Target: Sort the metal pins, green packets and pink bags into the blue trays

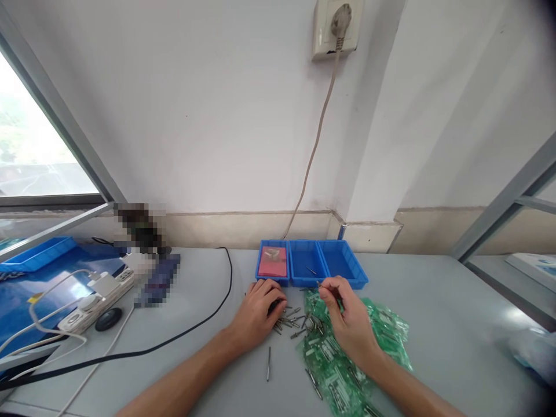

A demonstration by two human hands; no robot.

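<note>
Between the fingertips of my right hand is a small metal pin, held just in front of the blue trays. My left hand rests on the table, fingers curled and thumb close to the index finger; what lies inside it is hidden. Beside its thumb is a loose pile of slim metal pins. Green plastic packets with white labels lie under and around my right hand, some metal pins on top of them. One separate metal rod lies on the table in front of the pile.
Three blue trays stand near the wall: the left tray has a pink pad, the middle tray a single pin, alongside the right tray. At left are a black cable, power strip and black mouse.
</note>
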